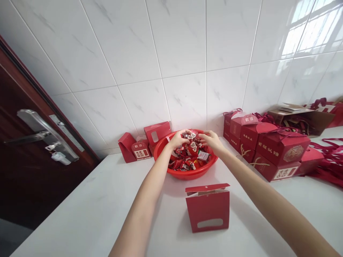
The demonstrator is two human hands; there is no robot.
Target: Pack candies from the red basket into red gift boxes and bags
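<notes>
A round red plastic basin (191,175) full of wrapped candies (187,155), mostly red, stands against the tiled wall. Over its left side, my left hand (178,139) is closed around a wrapped candy (189,135) with a white label. Across from it my right hand (213,141) reaches over the right side, its fingers bent and a little apart at the candies, with nothing plainly held. Nearer to me a red paper box (209,210) stands upright on the white counter, its top flap slightly raised and an oval cut-out low on its front.
Small red gift boxes (140,150) stand left of the basin. Several stacked red boxes (278,150) with ribbons are on the right, beside an open cardboard carton (316,119) and loose dark red ribbons (331,157). A brown door (29,171) with keys in its lock borders the left.
</notes>
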